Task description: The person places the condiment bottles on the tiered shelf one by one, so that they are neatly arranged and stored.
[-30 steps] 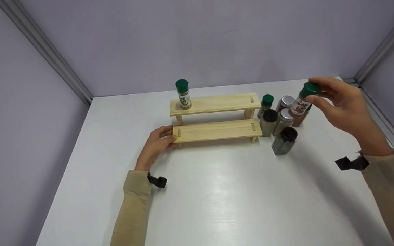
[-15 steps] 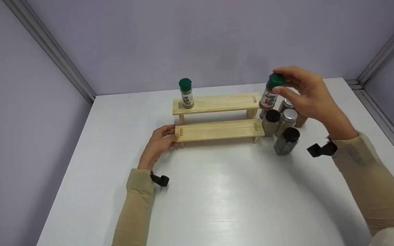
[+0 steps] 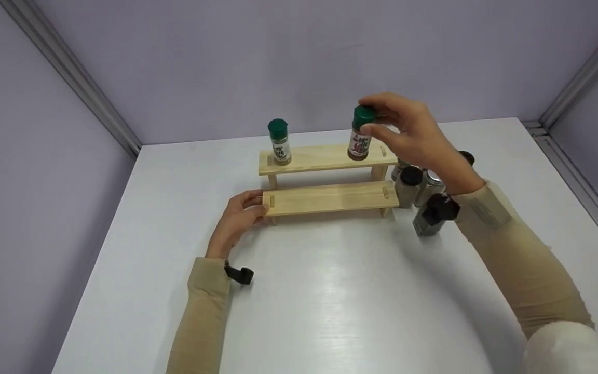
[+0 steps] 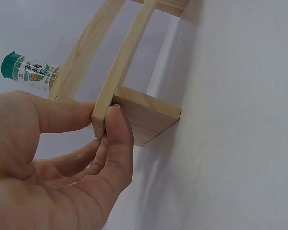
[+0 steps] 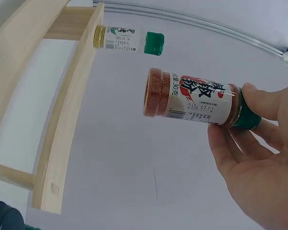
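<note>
My right hand [image 3: 405, 130] grips a spice jar [image 5: 197, 98] by its green cap. Red-brown powder fills this jar, and its bottom hangs apart from the upper shelf [image 5: 69, 115] in the right wrist view. At the left end of the upper shelf stands another green-capped spice jar [image 3: 279, 143] with a yellowish filling. My left hand [image 3: 239, 215] pinches the left end of the lower wooden shelf [image 3: 330, 200]; in the left wrist view its thumb and a finger [image 4: 119, 143] close on the board's edge near the leg.
Right of the shelves stand several more jars, among them a black-capped jar [image 3: 408, 187], a silver-capped jar [image 3: 430, 189] and a dark square jar [image 3: 426, 222] in front, partly hidden by the right wrist camera. A pale wall [image 3: 309, 67] rises behind the white table [image 3: 299, 301].
My right hand has carried the red-brown spice jar leftward from above the jar group to over the right part of the upper shelf. My left hand has stayed at the lower shelf's end.
</note>
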A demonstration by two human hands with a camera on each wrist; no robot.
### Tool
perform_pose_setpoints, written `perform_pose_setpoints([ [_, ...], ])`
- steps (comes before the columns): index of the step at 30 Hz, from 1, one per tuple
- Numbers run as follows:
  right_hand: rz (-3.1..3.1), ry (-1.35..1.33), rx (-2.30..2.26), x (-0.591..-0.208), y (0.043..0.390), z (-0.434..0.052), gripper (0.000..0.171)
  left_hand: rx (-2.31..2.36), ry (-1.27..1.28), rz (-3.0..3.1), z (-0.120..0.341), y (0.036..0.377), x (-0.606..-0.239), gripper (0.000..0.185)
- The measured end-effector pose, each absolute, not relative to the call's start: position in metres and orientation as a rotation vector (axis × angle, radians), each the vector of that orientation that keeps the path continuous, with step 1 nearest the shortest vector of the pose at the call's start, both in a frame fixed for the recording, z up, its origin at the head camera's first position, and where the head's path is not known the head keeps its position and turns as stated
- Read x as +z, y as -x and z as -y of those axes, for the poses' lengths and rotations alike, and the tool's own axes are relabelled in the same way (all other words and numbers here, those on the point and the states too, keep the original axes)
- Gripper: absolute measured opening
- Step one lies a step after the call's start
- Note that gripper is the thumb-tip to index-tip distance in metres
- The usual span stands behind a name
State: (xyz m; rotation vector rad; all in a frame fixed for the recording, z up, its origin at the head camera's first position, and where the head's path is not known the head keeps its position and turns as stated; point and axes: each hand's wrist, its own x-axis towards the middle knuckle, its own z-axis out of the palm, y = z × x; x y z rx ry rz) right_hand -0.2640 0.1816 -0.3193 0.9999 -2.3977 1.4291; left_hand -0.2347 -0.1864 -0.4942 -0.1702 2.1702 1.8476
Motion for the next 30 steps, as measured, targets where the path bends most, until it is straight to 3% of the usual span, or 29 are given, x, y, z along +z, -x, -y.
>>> perform_pose_setpoints([
  [10, 2.429, -0.934, 1.523, -0.319, 0.282, -0.152, 0.042, 1.855, 0.187, -2.148, 0.184, 0.236, -0.495, 0.053],
  [30, 2.474, -0.935, 1.556, -0.359, 0.31, -0.095, 0.044, 1.847, 0.189, -2.165, 0.188, 0.232, -0.496, 0.054],
])
